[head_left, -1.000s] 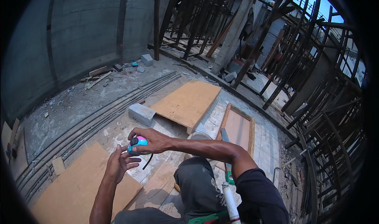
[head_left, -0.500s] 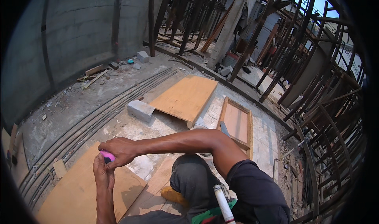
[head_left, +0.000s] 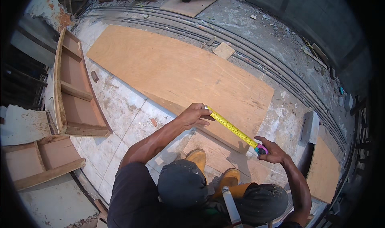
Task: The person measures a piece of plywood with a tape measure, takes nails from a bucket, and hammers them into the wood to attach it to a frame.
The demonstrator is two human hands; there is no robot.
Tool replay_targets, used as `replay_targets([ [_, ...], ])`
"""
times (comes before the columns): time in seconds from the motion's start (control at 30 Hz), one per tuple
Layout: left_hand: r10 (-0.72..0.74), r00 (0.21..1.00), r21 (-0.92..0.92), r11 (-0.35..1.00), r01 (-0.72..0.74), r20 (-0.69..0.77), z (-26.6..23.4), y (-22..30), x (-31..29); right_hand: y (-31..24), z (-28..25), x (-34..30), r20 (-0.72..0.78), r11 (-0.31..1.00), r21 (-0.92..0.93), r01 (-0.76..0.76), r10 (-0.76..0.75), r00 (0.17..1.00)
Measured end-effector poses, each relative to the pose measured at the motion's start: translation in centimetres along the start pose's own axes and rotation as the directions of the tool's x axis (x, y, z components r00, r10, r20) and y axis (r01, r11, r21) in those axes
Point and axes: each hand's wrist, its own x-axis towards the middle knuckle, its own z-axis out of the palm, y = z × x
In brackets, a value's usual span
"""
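A yellow tape blade (head_left: 232, 127) is stretched between my two hands above a long plywood sheet (head_left: 172, 71). The free end of the blade sits in the fingers of my left hand (head_left: 196, 116), near the sheet's closer edge. My right hand (head_left: 272, 151) grips the pink and black case of the tape measure (head_left: 261, 149), just off the sheet's right end. My fingers partly cover the case.
Wooden frames with panel backs (head_left: 74, 89) lie on the tiled floor at left. Long dark rods (head_left: 280, 75) run along the far side. A grey block (head_left: 309, 127) and another plywood sheet (head_left: 324, 169) are at right, and yellow boots (head_left: 196, 159) are below.
My view has swung to the left and down, over the long plywood sheet. My hands, close together around the tape measure before, are now apart with the yellow blade pulled out between them.
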Motion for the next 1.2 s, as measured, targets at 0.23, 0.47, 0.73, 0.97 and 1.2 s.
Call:
replay_targets([
  [0.23, 0.193, 0.692, -0.278, 0.816, -0.506, -0.696, -29.8, 2.3, -6.7, 15.0, 5.1, -9.0, 0.131, 0.953, 0.048, -0.299, 0.291, 0.948],
  [0.47, 0.177, 0.573, -0.197, 0.825, -0.53, -0.8, -34.2, 1.2, 3.0, 20.5, 9.6, -13.6, 0.061, 0.952, 0.262, -0.158, 0.147, 0.987],
  [0.73, 0.167, 0.8, -0.208, 0.917, -0.341, -0.577, -8.2, -5.8, 2.4, 8.6, 6.0, -5.8, -0.011, 0.988, 0.101, -0.113, 0.115, 0.993],
  [0.97, 0.162, 0.892, -0.192, 0.946, -0.262, -0.422, 2.1, -11.0, 2.4, 2.3, 6.1, 4.3, 0.068, 0.995, 0.084, -0.052, 0.046, 0.997],
  [1.2, 0.287, 0.626, -0.002, 0.908, -0.418, -0.725, -10.9, -4.6, 2.0, 7.1, 6.8, -2.5, 0.079, 0.918, 0.375, -0.129, 0.108, 0.991],
])
